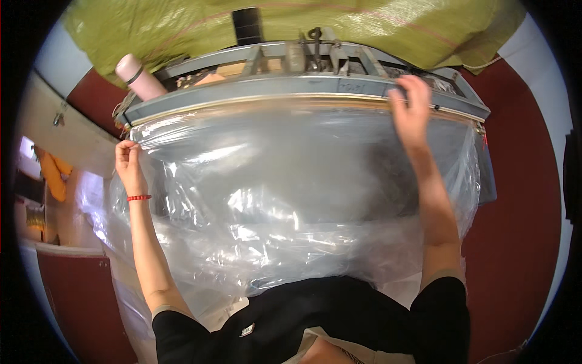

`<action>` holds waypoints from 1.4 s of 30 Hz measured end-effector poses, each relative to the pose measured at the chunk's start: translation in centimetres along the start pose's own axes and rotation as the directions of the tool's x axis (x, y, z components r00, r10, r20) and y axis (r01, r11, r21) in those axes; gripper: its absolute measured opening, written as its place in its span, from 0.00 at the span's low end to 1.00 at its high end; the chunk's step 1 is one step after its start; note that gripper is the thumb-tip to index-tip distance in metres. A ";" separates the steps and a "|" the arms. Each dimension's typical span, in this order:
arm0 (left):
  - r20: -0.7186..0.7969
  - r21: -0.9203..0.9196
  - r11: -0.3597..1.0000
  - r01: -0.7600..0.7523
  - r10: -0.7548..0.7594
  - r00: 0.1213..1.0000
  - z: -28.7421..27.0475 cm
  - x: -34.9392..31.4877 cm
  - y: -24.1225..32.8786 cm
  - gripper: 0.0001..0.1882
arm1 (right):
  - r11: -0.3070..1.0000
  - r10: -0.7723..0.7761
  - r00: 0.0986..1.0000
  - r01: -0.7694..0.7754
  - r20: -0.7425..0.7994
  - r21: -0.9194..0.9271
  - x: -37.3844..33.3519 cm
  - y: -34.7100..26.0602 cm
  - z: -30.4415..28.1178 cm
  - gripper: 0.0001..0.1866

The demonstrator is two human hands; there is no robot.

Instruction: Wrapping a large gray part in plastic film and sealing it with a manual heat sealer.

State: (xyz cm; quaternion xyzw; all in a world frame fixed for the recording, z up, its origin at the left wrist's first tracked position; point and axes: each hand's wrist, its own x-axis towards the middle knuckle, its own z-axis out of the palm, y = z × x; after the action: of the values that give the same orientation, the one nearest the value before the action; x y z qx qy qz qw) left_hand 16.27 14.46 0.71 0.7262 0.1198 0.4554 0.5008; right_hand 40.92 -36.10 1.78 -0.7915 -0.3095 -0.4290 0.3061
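Observation:
A wide sheet of clear plastic film [267, 212] spreads from a long grey metal bar [267, 89] down to my body, wrinkled and shiny. At its upper left corner my left hand [127, 159] has thumb and fingers pinched together on the film's edge. A red bead bracelet [139, 197] circles that wrist. My right hand [411, 112] is raised at the right part of the bar, thumb apart from the fingers and slightly blurred; nothing shows in it. A thin brown strip [291, 104] runs along the bar's near side, above the film.
A pink bottle [139, 77] leans at the frame's left end. Metal tools [316, 51] and loose bits lie in the frame behind the bar. A yellow-green tarp [345, 24] hangs beyond. A pale door panel [79, 121] is at left, with dark red wall [515, 182] at right.

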 end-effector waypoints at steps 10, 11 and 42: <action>0.014 0.691 0.721 -0.062 0.073 0.997 -4.9 -5.5 1.2 0.07 | 0.701 0.241 0.659 -0.626 0.713 0.342 -6.7 -4.5 -0.2 0.08; 0.154 0.749 0.640 -0.170 0.081 0.985 -5.2 -6.7 0.3 0.10 | 0.810 0.268 0.690 -0.540 0.673 0.230 -7.2 -2.5 -2.0 0.09; 0.684 0.169 0.886 0.433 -0.421 0.596 8.8 -3.9 -1.9 0.31 | 0.659 0.666 0.743 -0.542 0.068 -0.522 -19.1 18.3 -24.9 0.18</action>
State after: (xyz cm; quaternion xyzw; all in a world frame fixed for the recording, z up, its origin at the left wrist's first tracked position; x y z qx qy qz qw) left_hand 21.48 7.50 -3.74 0.7897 0.0865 0.0113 0.6072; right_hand 34.11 -70.54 -7.71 -0.9462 0.0507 -0.2581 0.1883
